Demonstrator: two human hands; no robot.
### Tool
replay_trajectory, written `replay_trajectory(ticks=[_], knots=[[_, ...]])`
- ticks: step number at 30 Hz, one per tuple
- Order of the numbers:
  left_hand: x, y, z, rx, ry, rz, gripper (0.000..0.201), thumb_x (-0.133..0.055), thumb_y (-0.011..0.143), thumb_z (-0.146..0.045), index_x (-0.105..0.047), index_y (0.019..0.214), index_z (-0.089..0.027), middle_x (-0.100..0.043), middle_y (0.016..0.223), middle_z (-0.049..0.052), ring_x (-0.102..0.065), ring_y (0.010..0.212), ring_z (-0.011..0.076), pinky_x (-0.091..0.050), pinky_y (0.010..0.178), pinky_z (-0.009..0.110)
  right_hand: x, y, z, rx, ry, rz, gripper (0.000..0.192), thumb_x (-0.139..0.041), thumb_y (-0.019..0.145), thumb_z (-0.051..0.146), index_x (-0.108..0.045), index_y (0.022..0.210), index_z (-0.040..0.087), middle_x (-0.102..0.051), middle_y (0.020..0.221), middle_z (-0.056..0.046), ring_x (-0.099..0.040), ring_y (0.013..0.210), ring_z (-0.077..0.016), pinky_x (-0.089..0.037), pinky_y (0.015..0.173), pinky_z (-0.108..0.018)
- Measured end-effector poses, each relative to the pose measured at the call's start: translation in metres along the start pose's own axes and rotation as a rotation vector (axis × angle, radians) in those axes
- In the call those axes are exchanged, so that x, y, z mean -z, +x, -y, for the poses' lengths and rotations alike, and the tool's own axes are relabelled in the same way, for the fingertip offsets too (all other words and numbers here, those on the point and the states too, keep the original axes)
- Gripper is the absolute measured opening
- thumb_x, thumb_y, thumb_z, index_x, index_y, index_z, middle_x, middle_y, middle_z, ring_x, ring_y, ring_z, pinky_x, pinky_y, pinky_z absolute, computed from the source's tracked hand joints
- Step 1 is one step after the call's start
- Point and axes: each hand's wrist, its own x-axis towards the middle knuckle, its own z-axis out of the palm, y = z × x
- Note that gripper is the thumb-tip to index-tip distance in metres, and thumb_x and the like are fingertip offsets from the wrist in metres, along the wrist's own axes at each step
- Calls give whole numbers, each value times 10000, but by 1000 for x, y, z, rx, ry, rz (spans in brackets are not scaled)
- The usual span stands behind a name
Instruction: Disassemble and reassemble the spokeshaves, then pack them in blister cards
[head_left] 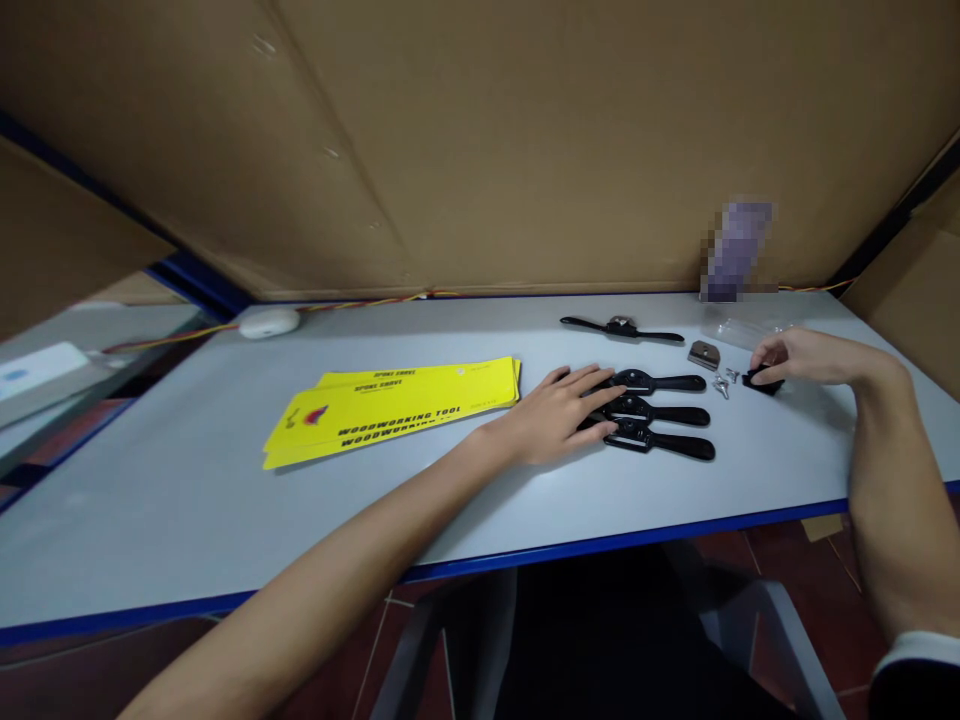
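My left hand (564, 412) lies palm down with its fingers spread over the left parts of three black spokeshave bodies (664, 414), which are lined up side by side on the table. Their right handles stick out past my fingers, and their left handles are mostly covered. At the right, my right hand (799, 358) bends down with fingertips closed on small black parts (766, 384); their exact shape is partly hidden. Just left of it are small silvery screws (723, 384) and a stack of metal blades (703, 354). Another spokeshave (621, 328), fitted with metal parts, lies farther back.
Yellow printed cards (405, 405) lie overlapped on the table (187, 500), left of my left hand. Clear plastic packaging (742, 331) sits behind my right hand. A white rounded device (268, 322) and a cable run along the back, before a cardboard wall (487, 150).
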Motion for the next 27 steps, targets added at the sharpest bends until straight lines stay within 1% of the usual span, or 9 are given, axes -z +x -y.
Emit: replay_trajectory(ticks=[3,5,8,12,15,18,24,26,27], knots=[[-2,0,1,-5,-8,-17,633,-350,1103,-559,-452,1610,-193,-319,1728,146,-315,1593,373,-286,1278,636,0,2,-1,-11,-31,20,367,-760,723,593,-758,859,252,-760,832,-39,-674,748,-235,-538,716,-404],[-3,0,2,-7,-16,-23,633,-351,1102,-565,-459,1605,-195,-326,1725,146,-317,1591,376,-287,1276,643,0,4,-2,1,-58,8,358,-768,716,586,-754,865,260,-761,841,-23,-670,738,-227,-535,701,-393],[-3,0,2,-7,-13,-19,642,-342,1102,-576,-457,1607,-195,-327,1724,146,-318,1591,377,-290,1274,643,-1,6,-6,33,-72,-25,358,-789,714,575,-758,879,258,-775,854,-28,-678,761,-229,-537,719,-390],[-2,1,1,1,7,-8,641,-329,1105,-572,-442,1615,-201,-308,1734,138,-310,1596,365,-291,1277,628,-1,7,-8,11,-70,-31,392,-796,701,598,-771,893,257,-778,846,-33,-684,767,-237,-529,714,-392],[-1,1,0,7,7,2,638,-334,1104,-567,-436,1619,-206,-305,1736,136,-300,1601,362,-287,1279,623,0,6,-6,-2,-69,-14,374,-785,711,583,-783,903,262,-782,844,-35,-696,791,-255,-536,743,-413],[-1,1,0,11,5,13,643,-343,1103,-560,-435,1621,-191,-297,1737,146,-301,1599,371,-276,1281,630,1,5,-3,19,-61,1,340,-765,728,577,-788,879,274,-789,854,-34,-702,815,-266,-544,783,-433],[-1,1,1,0,-2,3,655,-323,1102,-581,-437,1620,-197,-306,1733,146,-305,1597,369,-279,1279,629,1,3,0,39,-48,15,355,-755,736,602,-791,878,279,-796,853,-32,-715,809,-276,-558,792,-454],[0,1,1,-3,-4,0,656,-321,1102,-584,-440,1619,-199,-311,1732,146,-315,1592,372,-283,1277,629,0,3,1,60,-33,-40,373,-751,745,613,-792,913,283,-805,893,-42,-727,837,-294,-567,811,-474],[0,1,0,-4,-5,-3,654,-322,1101,-585,-443,1617,-201,-315,1730,146,-319,1590,372,-286,1275,629,-1,4,2,81,-27,-112,382,-733,764,623,-791,939,289,-808,924,-50,-733,860,-307,-570,826,-488]])
